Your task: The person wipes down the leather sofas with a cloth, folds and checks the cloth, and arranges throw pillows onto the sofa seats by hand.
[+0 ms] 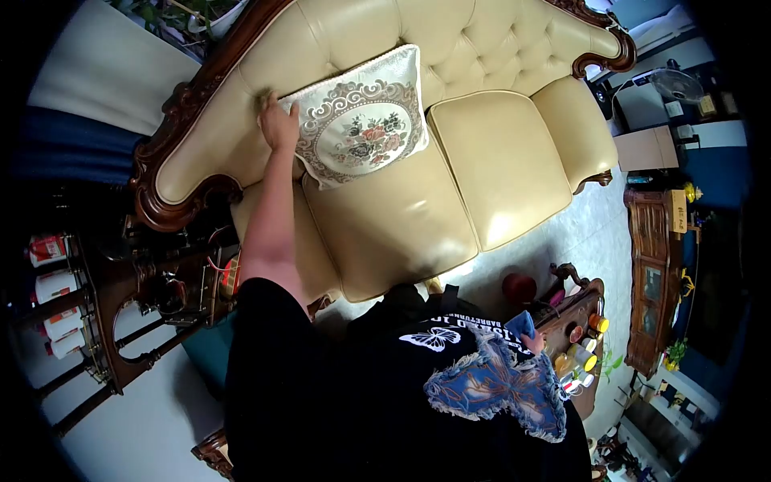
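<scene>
A cream cushion [365, 136] with a floral medallion and scrollwork leans against the backrest of a beige leather sofa [514, 169]. My left hand [279, 127] grips its upper left corner, thumb on the front and fingers toward the back edge. Down by my body on the right, my right hand [533, 343] is closed around a folded blue cloth [522, 324]. Most of that hand is hidden by my black shirt [361, 377].
A wooden table [590, 309] holding jars with yellow lids stands at right. Beyond it is a wooden cabinet [649, 269]. To the left is a dark wooden rack [120, 313] with bottles. A fan [676, 85] stands past the sofa's far arm.
</scene>
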### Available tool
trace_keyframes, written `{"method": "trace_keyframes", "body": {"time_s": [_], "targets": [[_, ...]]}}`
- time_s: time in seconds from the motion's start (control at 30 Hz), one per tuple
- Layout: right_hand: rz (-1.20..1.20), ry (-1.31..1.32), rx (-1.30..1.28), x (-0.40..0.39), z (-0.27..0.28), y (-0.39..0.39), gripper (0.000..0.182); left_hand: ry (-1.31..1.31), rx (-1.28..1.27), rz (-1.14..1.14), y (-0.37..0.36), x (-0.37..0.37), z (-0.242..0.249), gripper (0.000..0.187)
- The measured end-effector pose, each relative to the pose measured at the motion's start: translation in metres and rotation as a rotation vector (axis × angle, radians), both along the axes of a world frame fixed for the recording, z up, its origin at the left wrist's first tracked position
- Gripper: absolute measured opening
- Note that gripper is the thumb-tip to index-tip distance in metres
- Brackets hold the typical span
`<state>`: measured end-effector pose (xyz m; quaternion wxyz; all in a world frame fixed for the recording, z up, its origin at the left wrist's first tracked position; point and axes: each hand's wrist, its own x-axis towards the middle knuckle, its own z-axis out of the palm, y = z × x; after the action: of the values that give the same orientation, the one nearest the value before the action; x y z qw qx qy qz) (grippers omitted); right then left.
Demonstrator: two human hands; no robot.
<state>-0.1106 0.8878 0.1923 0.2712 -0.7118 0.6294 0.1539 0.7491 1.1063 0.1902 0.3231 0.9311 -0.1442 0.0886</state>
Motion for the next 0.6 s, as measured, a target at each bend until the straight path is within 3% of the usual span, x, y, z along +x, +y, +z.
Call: {"method": "trace_keyframes", "body": {"time_s": [0.03, 0.07, 0.13, 0.17, 0.23, 0.4, 0.5, 0.6], "targets": [[-0.03, -0.054, 0.012, 0.0, 0.003, 0.004, 0.038, -0.134, 0.233, -0.046, -0.007, -0.002, 0.019, 0.067], [-0.061, -0.108, 0.026, -0.001, 0.004, 0.007, 0.038, -0.133, 0.233, -0.05, -0.011, 0.005, 0.021, 0.067], [-0.035, -0.081, -0.006, -0.004, 0.002, 0.011, 0.037, -0.077, 0.509, -0.229, -0.022, 0.022, 0.026, 0.071], [-0.041, -0.102, 0.029, -0.006, 0.001, 0.011, 0.038, -0.078, 0.508, -0.236, -0.028, 0.029, 0.028, 0.071], [-0.049, -0.077, 0.082, -0.005, 0.003, 0.014, 0.04, 0.32, 0.588, -0.23, -0.042, 0.034, 0.033, 0.08], [-0.021, -0.121, -0.006, -0.002, 0.015, 0.022, 0.042, 0.307, 0.621, -0.201, -0.057, 0.0, 0.011, 0.092], [-0.073, -0.057, 0.061, 0.009, 0.03, 0.025, 0.043, -0.016, 0.55, -0.199, -0.047, -0.025, -0.026, 0.077], [-0.025, -0.002, 0.082, 0.004, 0.02, 0.025, 0.043, 0.043, 0.545, -0.334, -0.04, -0.028, -0.023, 0.057]]}}
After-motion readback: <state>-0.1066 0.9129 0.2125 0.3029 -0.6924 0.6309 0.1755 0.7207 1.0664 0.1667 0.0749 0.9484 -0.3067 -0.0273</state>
